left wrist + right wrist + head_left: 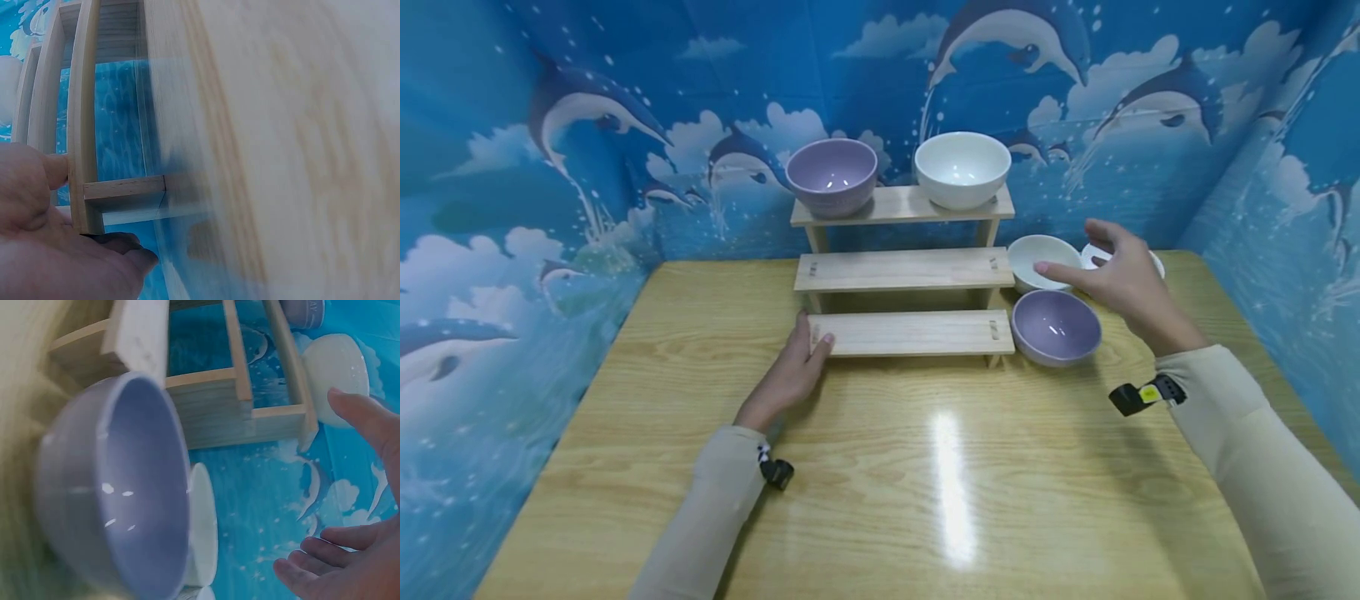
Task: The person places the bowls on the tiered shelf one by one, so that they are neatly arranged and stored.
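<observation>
A three-step wooden shelf point(910, 335) stands near the back of the table. My left hand point(792, 367) grips the left end of its lowest board, thumb on top; the left wrist view shows the hand point(69, 231) around the board's end. My right hand point(1123, 279) hovers over the bowls right of the shelf, thumb and fingers spread, holding nothing. Below it are a purple bowl point(1056, 327), a white bowl point(1037, 257) and a partly hidden white dish point(1156, 265). In the right wrist view, the purple bowl point(144, 494) is closest to the camera.
On the top board sit a purple bowl point(832, 179) at left and a white bowl point(962, 171) at right. Behind and at both sides hangs a blue dolphin-print cloth point(850, 75). The wooden table point(880, 467) extends toward me in front.
</observation>
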A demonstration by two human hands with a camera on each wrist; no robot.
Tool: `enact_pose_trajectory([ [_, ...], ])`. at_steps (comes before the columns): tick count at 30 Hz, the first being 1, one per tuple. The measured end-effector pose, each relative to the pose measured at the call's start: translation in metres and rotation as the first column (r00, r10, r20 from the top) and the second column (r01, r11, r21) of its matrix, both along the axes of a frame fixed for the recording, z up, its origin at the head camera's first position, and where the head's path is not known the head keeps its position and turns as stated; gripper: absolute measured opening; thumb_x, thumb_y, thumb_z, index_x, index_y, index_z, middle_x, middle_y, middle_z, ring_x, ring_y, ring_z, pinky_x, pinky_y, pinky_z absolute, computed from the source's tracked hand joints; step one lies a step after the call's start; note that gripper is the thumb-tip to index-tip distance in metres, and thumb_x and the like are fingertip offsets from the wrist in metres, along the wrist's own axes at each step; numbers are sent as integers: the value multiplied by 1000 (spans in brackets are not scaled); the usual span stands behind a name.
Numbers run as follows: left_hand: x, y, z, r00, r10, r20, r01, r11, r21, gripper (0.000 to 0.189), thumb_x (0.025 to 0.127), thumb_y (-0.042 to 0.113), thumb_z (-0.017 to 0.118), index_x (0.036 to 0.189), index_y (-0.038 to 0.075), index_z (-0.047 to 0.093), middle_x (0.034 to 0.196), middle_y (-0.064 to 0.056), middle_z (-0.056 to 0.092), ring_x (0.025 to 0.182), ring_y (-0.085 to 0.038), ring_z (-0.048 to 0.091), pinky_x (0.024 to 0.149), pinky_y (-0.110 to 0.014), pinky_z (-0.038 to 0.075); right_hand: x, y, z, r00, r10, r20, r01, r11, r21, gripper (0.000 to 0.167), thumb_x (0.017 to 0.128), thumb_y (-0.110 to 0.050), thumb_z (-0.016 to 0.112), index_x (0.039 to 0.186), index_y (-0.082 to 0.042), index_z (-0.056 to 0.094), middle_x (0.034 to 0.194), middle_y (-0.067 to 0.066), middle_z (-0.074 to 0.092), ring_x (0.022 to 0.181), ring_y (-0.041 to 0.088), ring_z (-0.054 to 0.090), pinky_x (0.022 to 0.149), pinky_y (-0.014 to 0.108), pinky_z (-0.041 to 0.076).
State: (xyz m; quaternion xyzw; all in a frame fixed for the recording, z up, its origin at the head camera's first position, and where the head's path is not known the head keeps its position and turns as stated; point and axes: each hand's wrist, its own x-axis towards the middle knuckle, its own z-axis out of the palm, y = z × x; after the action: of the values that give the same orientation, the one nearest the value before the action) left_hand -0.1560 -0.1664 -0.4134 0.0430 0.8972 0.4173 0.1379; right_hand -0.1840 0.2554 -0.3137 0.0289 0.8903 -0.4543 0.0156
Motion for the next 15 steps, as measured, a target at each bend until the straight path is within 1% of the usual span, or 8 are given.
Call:
enact_pose_trajectory([
  [3, 0, 0, 0, 1000, 3, 5, -3, 1000, 2, 79, 111, 45, 28, 157, 0, -18, 166, -22, -14, 154, -31, -6, 125, -48, 3, 5, 5, -8, 1000, 7, 7, -7, 1000, -11, 118, 81, -56, 80, 163, -6, 11, 166, 22, 14, 148, 48, 23, 112, 65, 33],
  [10, 0, 0, -1, 1000, 5, 5, -5, 1000, 0, 80, 110, 46, 28, 157, 0, -18, 166, -21, -15, 154, -32, -7, 125, -49, 1, 13, 14, -23, 1000, 7, 26, -6, 1000, -15, 115, 81, -49, 84, 161, 0, 16, 164, 27, 17, 147, 46, 27, 113, 60, 35],
  [15, -1, 0, -1, 1000, 2, -3, -2, 1000, -4, 80, 111, 45, 28, 157, -1, -17, 166, -22, -14, 154, -32, -6, 125, -48, 3, 17, 19, -33, 998, 28, 59, -27, 999, -30, 117, 82, -47, 84, 161, 0, 12, 165, 26, 15, 147, 49, 26, 113, 61, 35],
])
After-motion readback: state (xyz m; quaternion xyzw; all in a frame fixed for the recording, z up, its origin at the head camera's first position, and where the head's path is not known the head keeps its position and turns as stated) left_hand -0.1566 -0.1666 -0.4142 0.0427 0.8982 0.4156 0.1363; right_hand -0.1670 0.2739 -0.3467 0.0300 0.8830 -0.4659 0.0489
